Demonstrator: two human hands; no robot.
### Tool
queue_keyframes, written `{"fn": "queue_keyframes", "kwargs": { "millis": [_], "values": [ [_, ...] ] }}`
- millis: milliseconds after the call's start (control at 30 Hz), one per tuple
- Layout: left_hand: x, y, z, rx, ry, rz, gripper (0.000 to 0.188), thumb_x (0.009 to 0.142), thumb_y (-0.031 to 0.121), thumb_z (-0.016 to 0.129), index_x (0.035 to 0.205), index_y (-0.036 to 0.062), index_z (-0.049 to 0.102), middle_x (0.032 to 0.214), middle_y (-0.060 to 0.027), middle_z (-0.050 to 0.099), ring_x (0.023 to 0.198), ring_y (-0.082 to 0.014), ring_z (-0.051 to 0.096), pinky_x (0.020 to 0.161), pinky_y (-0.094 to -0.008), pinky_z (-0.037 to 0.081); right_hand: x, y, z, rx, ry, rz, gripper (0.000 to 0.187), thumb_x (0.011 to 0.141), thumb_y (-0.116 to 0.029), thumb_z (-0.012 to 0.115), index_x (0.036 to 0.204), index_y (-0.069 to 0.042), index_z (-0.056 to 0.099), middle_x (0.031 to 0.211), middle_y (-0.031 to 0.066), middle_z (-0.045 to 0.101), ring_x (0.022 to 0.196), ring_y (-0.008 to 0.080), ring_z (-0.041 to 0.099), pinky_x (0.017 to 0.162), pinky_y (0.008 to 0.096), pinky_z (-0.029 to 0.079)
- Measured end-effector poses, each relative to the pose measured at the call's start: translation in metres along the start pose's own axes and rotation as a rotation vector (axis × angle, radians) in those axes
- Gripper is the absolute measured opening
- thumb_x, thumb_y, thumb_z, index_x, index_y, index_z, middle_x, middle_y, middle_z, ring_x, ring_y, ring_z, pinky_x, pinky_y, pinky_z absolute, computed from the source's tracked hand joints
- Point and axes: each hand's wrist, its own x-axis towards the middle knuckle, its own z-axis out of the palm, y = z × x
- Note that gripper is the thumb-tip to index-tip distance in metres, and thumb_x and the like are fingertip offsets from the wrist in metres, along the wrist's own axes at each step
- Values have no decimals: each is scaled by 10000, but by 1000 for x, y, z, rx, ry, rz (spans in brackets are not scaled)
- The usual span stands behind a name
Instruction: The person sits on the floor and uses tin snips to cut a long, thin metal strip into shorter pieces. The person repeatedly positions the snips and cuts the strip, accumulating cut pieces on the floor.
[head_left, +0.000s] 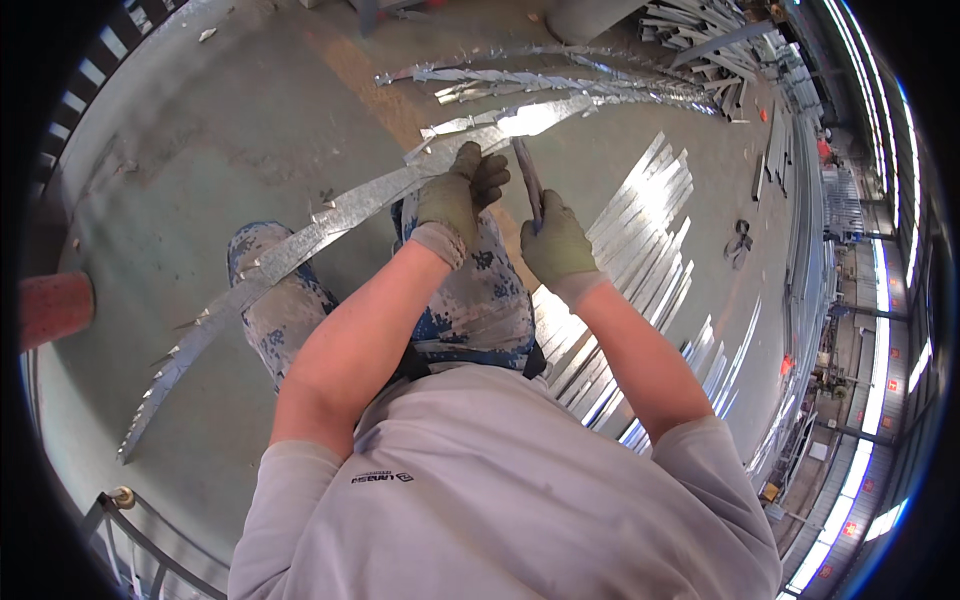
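A long, thin galvanized sheet-metal strip [350, 205] with small bent tabs along its edges slants across my raised knees. Its near end hangs down at the left, and the far part reaches towards other strips. My left hand [452, 203], in a dirty olive work glove, is at the strip's lower edge. One digit overlaps the metal; the other fingers are loosely curled and apart below it, not wrapped around it. My gloved right hand [557, 245] is closed around a dark, bar-shaped hand tool [526, 170]. The tool points up towards the strip; its exact kind is unclear.
Flat metal strips [645, 215] lie in rows on the floor to my right. More tabbed strips [560, 80] lie ahead, near a heap of metal offcuts [725, 50]. A red cylinder [58, 310] stands at the left, and a metal frame [120, 520] at the lower left.
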Motion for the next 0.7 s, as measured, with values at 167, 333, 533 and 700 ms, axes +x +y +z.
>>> {"fn": "queue_keyframes", "kwargs": {
  "millis": [167,333,533,700],
  "values": [
    [-10,0,4,19,12,52,376,1171,345,720,1351,15,709,1194,-147,846,977,-254,807,796,-348,617,-1,11,-29,230,-228,-91,705,1007,-204,729,1642,-31,478,1325,323,722,1196,494,749,1038,582,590],
    [-8,-7,3,41,43,38,364,1173,345,712,1341,21,709,1196,-148,845,974,-250,806,777,-356,607,7,23,-8,-54,-57,-117,589,1000,-122,658,1558,-13,505,1338,349,710,1200,492,761,1032,585,595],
    [13,-14,-6,-16,91,31,341,1176,354,706,1324,47,713,1169,-139,850,958,-258,810,766,-355,604,13,5,11,-242,-49,-86,488,1011,-121,642,1442,26,466,1393,375,663,1227,534,749,1039,572,608],
    [11,-13,-3,55,101,43,325,1174,362,710,1288,58,726,1136,-131,853,963,-261,815,730,-347,602,10,3,4,-288,-84,-24,527,1026,-201,707,1442,8,459,1403,322,669,1234,478,764,1035,556,622]
  ]
}}
